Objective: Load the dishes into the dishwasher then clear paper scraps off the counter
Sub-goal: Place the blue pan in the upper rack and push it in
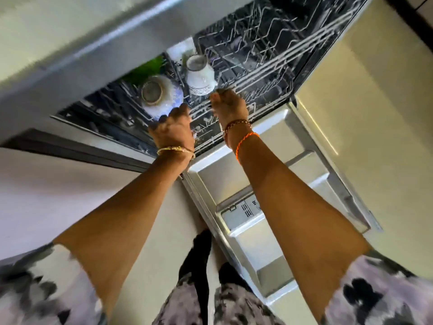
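Dishes sit in the dishwasher's upper rack [253,66]: a white cup [200,75] and an upturned bowl [161,95]. Your left hand [173,127] curls its fingers on the rack's front rail; your right hand [230,105] pinches the wire just beside the cup.

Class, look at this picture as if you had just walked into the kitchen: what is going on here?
A person is reaching with both hands into an open dishwasher. The left hand and right hand are at the front edge of the upper rack, fingers curled at its wires. A white cup and a bowl already sit upside down in the rack. The dishwasher door hangs open below.
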The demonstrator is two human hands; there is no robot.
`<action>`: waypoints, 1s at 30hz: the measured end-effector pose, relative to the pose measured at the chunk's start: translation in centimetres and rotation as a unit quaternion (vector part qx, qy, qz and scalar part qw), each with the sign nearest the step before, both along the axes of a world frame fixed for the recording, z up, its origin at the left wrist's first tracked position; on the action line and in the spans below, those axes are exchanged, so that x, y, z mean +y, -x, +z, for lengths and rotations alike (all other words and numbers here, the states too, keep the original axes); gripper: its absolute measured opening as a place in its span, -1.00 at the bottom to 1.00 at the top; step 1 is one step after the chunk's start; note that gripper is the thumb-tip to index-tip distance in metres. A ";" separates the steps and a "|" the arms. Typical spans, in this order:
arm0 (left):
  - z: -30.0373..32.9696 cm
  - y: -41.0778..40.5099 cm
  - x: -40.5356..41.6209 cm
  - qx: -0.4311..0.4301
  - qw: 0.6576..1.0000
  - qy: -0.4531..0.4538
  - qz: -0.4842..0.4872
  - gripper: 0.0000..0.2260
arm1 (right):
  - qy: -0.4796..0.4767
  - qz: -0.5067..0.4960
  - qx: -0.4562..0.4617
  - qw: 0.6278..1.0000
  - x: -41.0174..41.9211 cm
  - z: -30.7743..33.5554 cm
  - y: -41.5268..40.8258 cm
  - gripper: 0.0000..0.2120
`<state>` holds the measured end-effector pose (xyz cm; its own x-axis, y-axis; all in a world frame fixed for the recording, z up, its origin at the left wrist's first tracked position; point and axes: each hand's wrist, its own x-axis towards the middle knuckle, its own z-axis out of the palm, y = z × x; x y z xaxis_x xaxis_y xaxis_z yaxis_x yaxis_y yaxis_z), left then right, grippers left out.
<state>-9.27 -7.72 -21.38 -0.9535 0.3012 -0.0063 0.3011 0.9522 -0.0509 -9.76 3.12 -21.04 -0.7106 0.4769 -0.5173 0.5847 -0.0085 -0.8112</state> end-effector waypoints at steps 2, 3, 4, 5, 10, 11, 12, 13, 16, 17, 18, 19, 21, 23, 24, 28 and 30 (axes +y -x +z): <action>-0.7 -0.4 -0.1 0.063 0.997 0.041 -0.004 -0.57 | 0.022 -0.051 0.011 0.998 0.4 0.1 -0.9 -0.84; -1.4 -0.3 -0.2 0.101 0.994 0.048 -0.013 -0.50 | 0.049 -0.078 0.013 0.996 0.6 0.0 -1.5 -0.81; -2.0 -0.3 -0.3 0.127 0.990 0.058 -0.021 -0.44 | 0.072 -0.093 0.013 0.993 0.8 -0.1 -2.2 -0.79; -2.5 -0.3 -0.6 0.164 0.984 0.067 -0.025 -0.42 | 0.091 -0.107 0.013 0.990 1.0 -0.1 -2.9 -0.80; -5.2 -0.5 -0.7 0.306 0.952 -0.006 -0.010 -0.73 | 0.246 -0.175 0.125 0.945 1.6 -1.1 -4.5 -0.89; -5.4 -0.5 -0.5 0.313 0.950 -0.020 0.001 -0.76 | 0.247 -0.164 0.130 0.946 1.9 -1.0 -4.1 -0.83; -5.7 -0.4 -0.4 0.320 0.947 -0.034 0.006 -0.80 | 0.239 -0.147 0.131 0.951 2.2 -0.9 -3.4 -0.77; -5.8 -0.3 -0.3 0.331 0.942 -0.052 0.009 -0.84 | 0.230 -0.126 0.125 0.957 2.4 -0.5 -2.7 -0.74; -6.0 0.3 0.0 0.356 0.929 -0.096 0.017 -0.93 | 0.218 -0.088 0.078 0.969 3.1 0.2 -0.6 -0.78; -6.1 0.3 0.1 0.365 0.925 -0.102 0.021 -0.95 | 0.221 -0.090 0.067 0.969 3.2 0.4 -0.3 -0.75; -6.2 0.3 0.2 0.370 0.923 -0.106 0.023 -0.95 | 0.220 -0.092 0.069 0.969 3.4 0.3 -0.1 -0.73; -6.3 0.3 0.3 0.371 0.922 -0.110 0.023 -0.96 | 0.218 -0.096 0.072 0.969 3.4 0.3 0.0 -0.73; -6.3 0.4 0.4 0.365 0.923 -0.118 0.018 -0.93 | 0.205 -0.100 0.079 0.970 3.2 0.1 0.0 -0.74; -6.0 1.0 0.3 0.370 0.920 -0.124 0.022 -0.82 | 0.194 -0.104 0.087 0.972 2.9 0.0 0.3 -0.75; -5.8 1.5 0.1 0.373 0.919 -0.129 0.025 -0.80 | 0.186 -0.098 0.091 0.973 2.8 -0.2 0.7 -0.74; -5.8 2.7 -0.3 0.376 0.918 -0.122 0.021 -0.86 | 0.149 -0.058 0.109 0.981 2.8 -1.0 1.6 -0.71; -6.2 2.6 -0.3 0.378 0.917 -0.123 0.020 -0.86 | 0.136 -0.030 0.101 0.985 3.2 -1.1 1.3 -0.71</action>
<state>-11.85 -8.07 -27.57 -0.6673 0.1702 0.7250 0.2330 0.9724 -0.0138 -11.05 6.29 -22.19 -0.7865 0.3848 -0.4830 0.4043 -0.2703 -0.8738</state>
